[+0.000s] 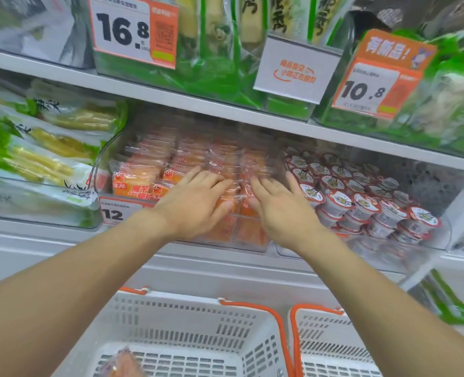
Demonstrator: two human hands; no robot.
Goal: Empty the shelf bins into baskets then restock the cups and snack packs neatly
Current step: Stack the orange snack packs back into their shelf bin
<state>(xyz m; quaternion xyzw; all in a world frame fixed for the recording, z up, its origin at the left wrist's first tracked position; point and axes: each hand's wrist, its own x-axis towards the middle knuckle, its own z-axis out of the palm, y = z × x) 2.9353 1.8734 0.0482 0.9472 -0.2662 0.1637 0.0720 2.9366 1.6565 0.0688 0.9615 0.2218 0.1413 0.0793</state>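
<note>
Orange snack packs (198, 159) fill a clear shelf bin (103, 164) at the centre of the middle shelf. My left hand (195, 202) lies flat on the front packs, fingers straight, thumb pressing an orange pack at the bin's front. My right hand (277, 205) rests beside it on the same packs, fingers spread and straight. To the right, a second clear bin (443, 229) holds several small cups with red-rimmed lids (361, 197), stacked in layers. Below, a white basket with orange handles (187, 333) holds one orange pack (125, 363) at its bottom left.
A second white basket (331, 346) stands to the right of the first. Green and yellow vegetable packs (43, 148) fill the bin at left. The upper shelf carries green packs and price tags (135, 31). A white shelf ledge (225, 270) runs between bins and baskets.
</note>
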